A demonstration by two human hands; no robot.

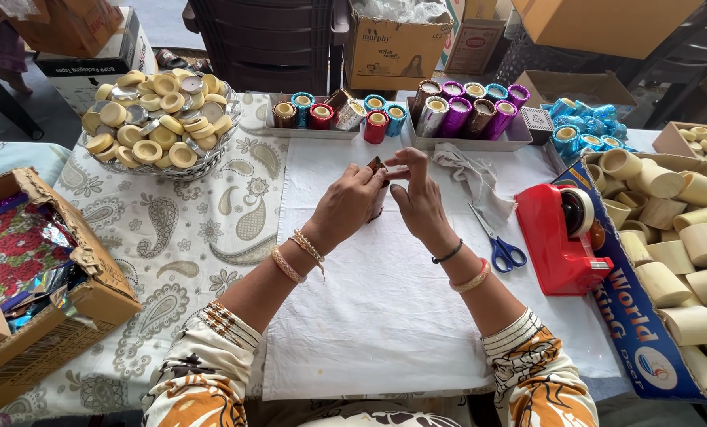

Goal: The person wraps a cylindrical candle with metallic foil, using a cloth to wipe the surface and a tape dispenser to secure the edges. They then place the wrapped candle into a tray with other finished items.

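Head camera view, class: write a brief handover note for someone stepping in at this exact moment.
Left hand and right hand meet over the white cloth, together holding a small dark foil-covered piece; how far its wrapping has got cannot be told.
Done: foil-wrapped cylinders fill the trays at the back.
Left: bare cream cylinders in the box to the right, cream discs in the basket to the left.
Scissors and red tape dispenser lie right of the right hand; foil sheets sit in the far-left box.
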